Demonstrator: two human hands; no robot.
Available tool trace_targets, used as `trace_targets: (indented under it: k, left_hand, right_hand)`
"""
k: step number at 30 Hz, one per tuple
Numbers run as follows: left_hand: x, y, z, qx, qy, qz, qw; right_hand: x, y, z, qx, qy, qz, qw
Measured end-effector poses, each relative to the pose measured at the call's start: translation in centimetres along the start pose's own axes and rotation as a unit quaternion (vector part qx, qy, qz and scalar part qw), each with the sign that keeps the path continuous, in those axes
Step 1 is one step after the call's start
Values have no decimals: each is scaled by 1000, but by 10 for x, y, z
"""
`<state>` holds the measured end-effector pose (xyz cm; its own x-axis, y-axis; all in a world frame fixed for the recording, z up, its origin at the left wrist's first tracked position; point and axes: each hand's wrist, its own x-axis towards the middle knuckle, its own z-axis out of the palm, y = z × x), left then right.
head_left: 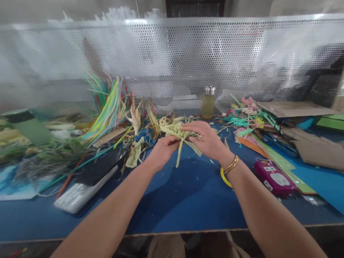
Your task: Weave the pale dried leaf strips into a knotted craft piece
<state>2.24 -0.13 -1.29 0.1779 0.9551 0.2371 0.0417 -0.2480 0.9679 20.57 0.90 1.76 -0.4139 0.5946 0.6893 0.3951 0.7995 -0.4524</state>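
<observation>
Both my hands meet over the middle of the blue table (181, 198). My left hand (163, 150) is closed in a fist round the lower end of a bundle of pale green husk strips (176, 131). My right hand (204, 140), with a gold bangle on its wrist, lies over the top of the same bundle, fingers curled and pinching the strips. A loose strip hangs down between the hands.
A pile of coloured straws and dried husks (111, 107) lies to the left, with a white keyboard-like object (85, 189). A small bottle (208, 102) stands behind. A yellow ring (225, 178), a pink case (274, 177), paper sheets and cardboard (325, 152) lie to the right. A perforated metal screen (201, 60) backs the table.
</observation>
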Motion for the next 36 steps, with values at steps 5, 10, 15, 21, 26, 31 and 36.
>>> trace_targets:
  k: [5, 10, 15, 21, 26, 31, 36]
  left_hand:
    - [0, 3, -2, 3, 24, -18, 1000]
    - [-2, 8, 1, -58, 45, -23, 997]
    - [0, 9, 0, -96, 88, 0, 991]
    - [0, 6, -2, -134, 46, 65, 988]
    - [-2, 3, -3, -100, 44, 99, 989]
    - [-3, 11, -7, 47, 79, 148, 985]
    - [-4, 21, -8, 140, 89, 146, 975]
  right_hand:
    - [-1, 3, 4, -49, 5, 49, 998]
    - [-2, -3, 5, -70, 49, 39, 996]
    - [-1, -8, 5, -75, 74, 28, 994]
    - [-1, -7, 11, -62, 107, 27, 992]
    - [-2, -8, 17, -79, 131, 27, 988]
    - [-3, -12, 16, -103, 113, 31, 988]
    - [-2, -9, 18, -50, 85, 58, 993]
